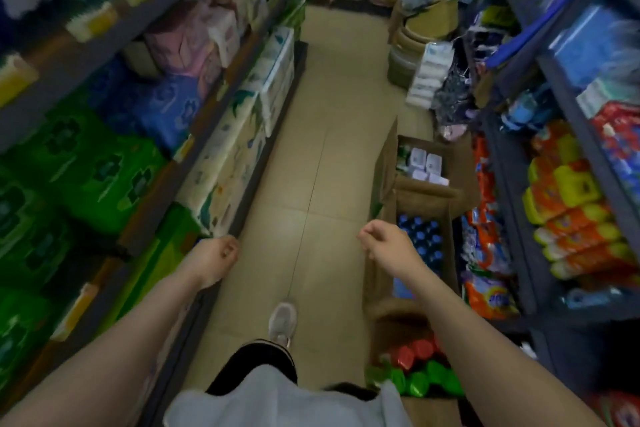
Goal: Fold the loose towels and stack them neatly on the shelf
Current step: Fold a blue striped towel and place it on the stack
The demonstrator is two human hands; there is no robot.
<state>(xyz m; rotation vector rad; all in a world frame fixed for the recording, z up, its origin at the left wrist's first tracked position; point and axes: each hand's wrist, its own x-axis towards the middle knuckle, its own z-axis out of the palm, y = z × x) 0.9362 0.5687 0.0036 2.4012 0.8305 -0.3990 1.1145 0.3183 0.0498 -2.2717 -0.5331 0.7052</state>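
both hands loosely curled, empty, left hand (218,258), right hand (382,241), over aisle floor (329,135)

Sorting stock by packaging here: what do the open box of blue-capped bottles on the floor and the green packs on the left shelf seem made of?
The open box looks like plain brown cardboard: matte, with stiff raised flaps. The blue-capped bottles are probably plastic, too blurred to be sure. The green packs seem wrapped in glossy printed plastic film, which shows soft highlights.

Lighting: dim, even, with a soft pale sheen on the floor (325,156). Quality: heavy motion blur on both shelves (104,55); wide-angle bending at edges.
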